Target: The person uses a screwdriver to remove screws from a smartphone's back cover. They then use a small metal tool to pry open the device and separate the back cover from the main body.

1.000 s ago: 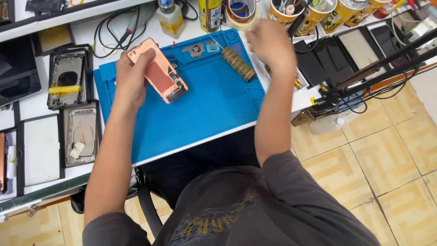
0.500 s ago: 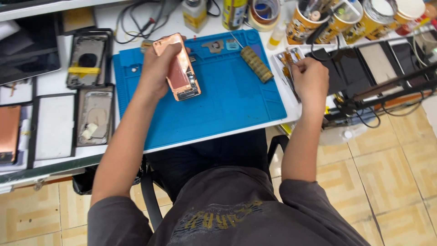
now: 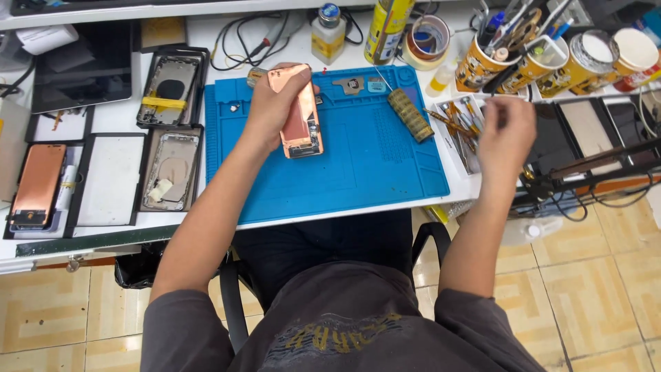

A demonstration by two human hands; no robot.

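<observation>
My left hand [image 3: 272,107] grips a copper-pink phone [image 3: 299,117] by its upper end and holds it over the blue work mat [image 3: 358,165]. My right hand [image 3: 508,134] is blurred, raised beside a white tray of small tools [image 3: 458,127] at the mat's right edge. Something thin seems pinched in its fingers, but the blur hides what it is. A ribbed brass-coloured cylinder [image 3: 410,115] lies on the mat between the two hands.
Opened phone housings [image 3: 169,89] [image 3: 169,172] and a copper phone [image 3: 38,186] lie in trays on the left. Cups of tools [image 3: 482,65], tape rolls [image 3: 428,38], bottles [image 3: 328,34] and a spray can [image 3: 387,27] line the back. Dark screens [image 3: 585,127] and cables lie at the right.
My right hand has drawn back from the far tool cups to the tray of small tools and lifted. The left hand keeps hold of the phone over the mat.
</observation>
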